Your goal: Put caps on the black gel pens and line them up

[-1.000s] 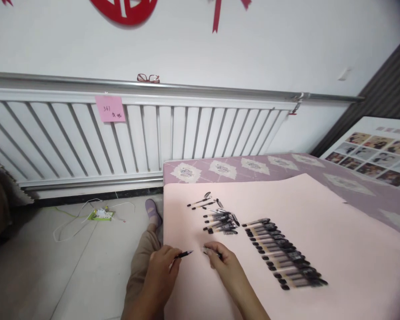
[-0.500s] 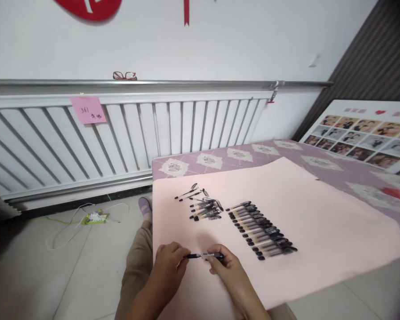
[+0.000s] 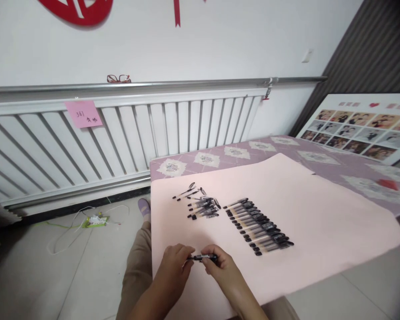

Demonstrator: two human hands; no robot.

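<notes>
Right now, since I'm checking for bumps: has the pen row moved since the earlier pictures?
No; against the pink sheet, the pen row shows no clear shift.

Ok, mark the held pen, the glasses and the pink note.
Held pen (image 3: pixel 202 257), head view, on its cap.
Glasses (image 3: pixel 119 80), head view, on the bridge.
Pink note (image 3: pixel 83 114), head view, on its middle.

Pens (image 3: pixel 260 226) on pink sheet (image 3: pixel 323 218), apparently paper

Lost the left end of the held pen (image 3: pixel 199 257) inside the left hand (image 3: pixel 174 264). Could not count the jumbled pens (image 3: pixel 204 207), overlapping and small, at the paper's (image 3: pixel 323 213) far left. Found the photo board (image 3: pixel 360 126) cut off at right, with blurred lettering; saw only the red cutout's (image 3: pixel 98 14) lower part.
</notes>
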